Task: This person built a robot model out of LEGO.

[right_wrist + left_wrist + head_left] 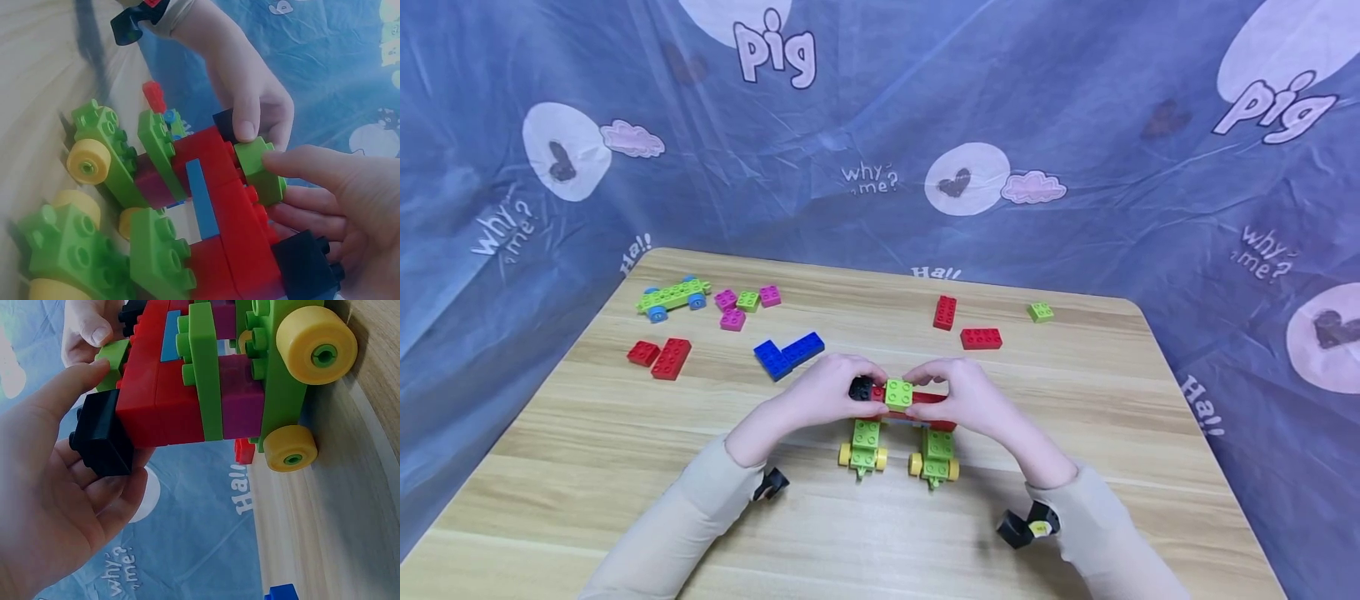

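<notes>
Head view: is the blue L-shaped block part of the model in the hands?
No, the blue L-shaped block lies alone on the table, apart from the hands.

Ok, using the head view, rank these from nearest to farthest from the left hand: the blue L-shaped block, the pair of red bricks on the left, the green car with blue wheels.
1. The blue L-shaped block, just up and left of the left hand.
2. The pair of red bricks, farther left, toward the table's left edge.
3. The green car with blue wheels, at the far left corner.

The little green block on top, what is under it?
The green block sits on red blocks. Both hands, left hand and right hand, cover the rest.
</notes>
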The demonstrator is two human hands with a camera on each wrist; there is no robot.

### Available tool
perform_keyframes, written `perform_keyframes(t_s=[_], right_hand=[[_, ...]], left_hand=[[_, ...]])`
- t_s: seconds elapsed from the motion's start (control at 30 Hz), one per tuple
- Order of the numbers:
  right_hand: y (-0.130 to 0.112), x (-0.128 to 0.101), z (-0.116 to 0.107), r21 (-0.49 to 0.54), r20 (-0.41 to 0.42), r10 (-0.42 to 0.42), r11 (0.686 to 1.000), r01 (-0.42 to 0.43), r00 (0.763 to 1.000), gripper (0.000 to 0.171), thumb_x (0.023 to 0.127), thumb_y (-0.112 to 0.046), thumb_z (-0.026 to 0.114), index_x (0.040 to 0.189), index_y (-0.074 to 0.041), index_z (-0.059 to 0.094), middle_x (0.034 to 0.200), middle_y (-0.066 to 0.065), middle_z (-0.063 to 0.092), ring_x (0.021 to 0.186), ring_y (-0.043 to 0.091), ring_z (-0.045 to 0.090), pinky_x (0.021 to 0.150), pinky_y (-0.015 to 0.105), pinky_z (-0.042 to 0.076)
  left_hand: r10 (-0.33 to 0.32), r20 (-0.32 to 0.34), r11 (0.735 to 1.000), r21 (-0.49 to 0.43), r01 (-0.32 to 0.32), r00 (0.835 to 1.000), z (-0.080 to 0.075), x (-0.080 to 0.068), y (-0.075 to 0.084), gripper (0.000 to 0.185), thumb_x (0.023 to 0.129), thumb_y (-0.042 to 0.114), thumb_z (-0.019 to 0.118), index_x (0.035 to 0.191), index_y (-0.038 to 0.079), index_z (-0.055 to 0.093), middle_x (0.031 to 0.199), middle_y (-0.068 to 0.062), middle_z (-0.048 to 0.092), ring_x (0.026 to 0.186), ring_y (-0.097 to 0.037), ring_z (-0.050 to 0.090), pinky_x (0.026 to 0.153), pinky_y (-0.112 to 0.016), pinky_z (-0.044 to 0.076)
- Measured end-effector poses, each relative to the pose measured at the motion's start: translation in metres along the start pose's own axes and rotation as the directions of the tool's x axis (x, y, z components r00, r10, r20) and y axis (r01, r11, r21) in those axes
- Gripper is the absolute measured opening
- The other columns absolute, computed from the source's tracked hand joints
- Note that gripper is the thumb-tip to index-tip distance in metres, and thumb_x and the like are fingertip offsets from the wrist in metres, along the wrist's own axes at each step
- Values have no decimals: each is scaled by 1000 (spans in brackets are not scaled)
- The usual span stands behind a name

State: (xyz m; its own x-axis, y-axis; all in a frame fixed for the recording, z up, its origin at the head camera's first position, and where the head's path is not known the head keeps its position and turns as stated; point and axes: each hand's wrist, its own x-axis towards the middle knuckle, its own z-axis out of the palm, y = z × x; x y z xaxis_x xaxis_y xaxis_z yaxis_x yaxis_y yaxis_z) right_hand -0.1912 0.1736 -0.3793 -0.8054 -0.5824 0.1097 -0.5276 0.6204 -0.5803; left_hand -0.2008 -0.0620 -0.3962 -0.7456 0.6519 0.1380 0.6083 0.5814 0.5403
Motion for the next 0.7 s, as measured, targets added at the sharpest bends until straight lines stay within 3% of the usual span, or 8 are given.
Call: perform_keyframes(t_s=[0.27,0.7], right_hand=[[-2,-1,0,-2,8,15,1000,-15,1000,31,80,-17,79,109,-6,74,103,4,75,96,20,67,88,42,56],[-7,2,2,1,-4,40,999,-40,999,30,78,-15,80,106,-7,75,100,4,75,95,20,68,87,41,56]], left_hand=[[31,11,1000,6,-31,999,-2,2,2,44,85,37,75,120,10,70,117,-3,72,112,-20,66,97,-36,52],[22,30,999,-28,-21,999,-3,4,1,40,85,36,75,116,9,72,113,-4,73,108,-20,67,96,-37,53]])
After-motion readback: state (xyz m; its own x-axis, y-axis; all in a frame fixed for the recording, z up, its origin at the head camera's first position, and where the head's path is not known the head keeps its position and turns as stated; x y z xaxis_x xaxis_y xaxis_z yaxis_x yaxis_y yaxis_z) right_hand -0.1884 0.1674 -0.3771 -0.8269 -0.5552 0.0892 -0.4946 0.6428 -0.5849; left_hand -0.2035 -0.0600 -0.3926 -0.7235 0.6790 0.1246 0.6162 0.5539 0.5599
